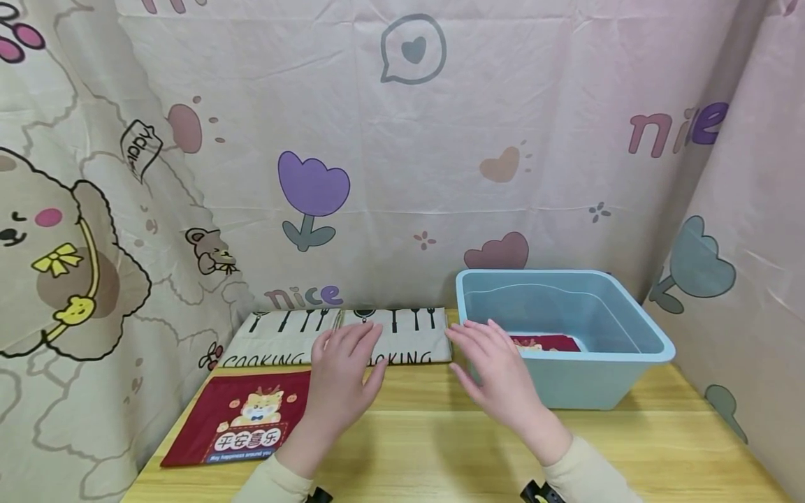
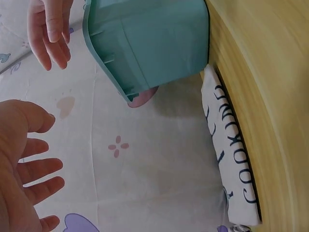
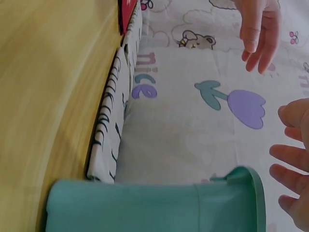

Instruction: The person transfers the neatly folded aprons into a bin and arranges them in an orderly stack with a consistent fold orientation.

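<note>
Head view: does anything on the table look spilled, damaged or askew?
Nothing stands out. The white COOKING cloths lie side by side, the red cloth at left lies flat, the blue bin stands upright; no spill shows.

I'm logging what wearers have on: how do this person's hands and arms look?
Left hand and right hand are bare, no rings visible. The sleeves are plain cream; small black devices show beside them, the right one with some yellow.

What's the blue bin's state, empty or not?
Not empty: in the head view, a red printed item shows inside the blue bin, just past its near rim. How full, can't tell.
</note>
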`<state>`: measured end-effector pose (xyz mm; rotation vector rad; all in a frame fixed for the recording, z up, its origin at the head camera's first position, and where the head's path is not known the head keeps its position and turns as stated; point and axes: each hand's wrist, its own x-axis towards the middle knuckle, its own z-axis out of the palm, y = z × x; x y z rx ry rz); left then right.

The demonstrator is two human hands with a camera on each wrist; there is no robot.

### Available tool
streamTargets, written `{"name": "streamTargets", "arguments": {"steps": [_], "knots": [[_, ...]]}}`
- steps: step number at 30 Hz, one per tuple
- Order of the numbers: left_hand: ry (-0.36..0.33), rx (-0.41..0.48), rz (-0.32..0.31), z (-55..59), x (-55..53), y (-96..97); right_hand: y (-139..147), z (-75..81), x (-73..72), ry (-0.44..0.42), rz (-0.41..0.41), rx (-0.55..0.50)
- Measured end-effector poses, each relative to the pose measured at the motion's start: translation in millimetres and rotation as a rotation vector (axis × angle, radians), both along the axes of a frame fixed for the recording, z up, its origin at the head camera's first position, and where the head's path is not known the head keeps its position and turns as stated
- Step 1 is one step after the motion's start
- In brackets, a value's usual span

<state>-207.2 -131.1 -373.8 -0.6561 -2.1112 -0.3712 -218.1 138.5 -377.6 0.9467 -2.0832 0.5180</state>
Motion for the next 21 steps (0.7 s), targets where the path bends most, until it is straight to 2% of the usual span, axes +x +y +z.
{"name": "streamTargets", "arguments": {"steps": [11, 15, 21], "knots": [[-0.003, -0.017, 0.052, -12.5, -0.2, -28.8, -30, -10.7, 3.1, 0.035, 0.043, 0.018], [-0.063, -0.029, 0.107, -20.2, -1.1, -41.8, -41, -17.5, 5.1, 0.027, 0.053, 0.033], [-0.158, -0.022, 0.184, -33.5, -4.8, -65.5, -56, -27.6, 7.1, -0.036, 0.053, 0.053]]}}
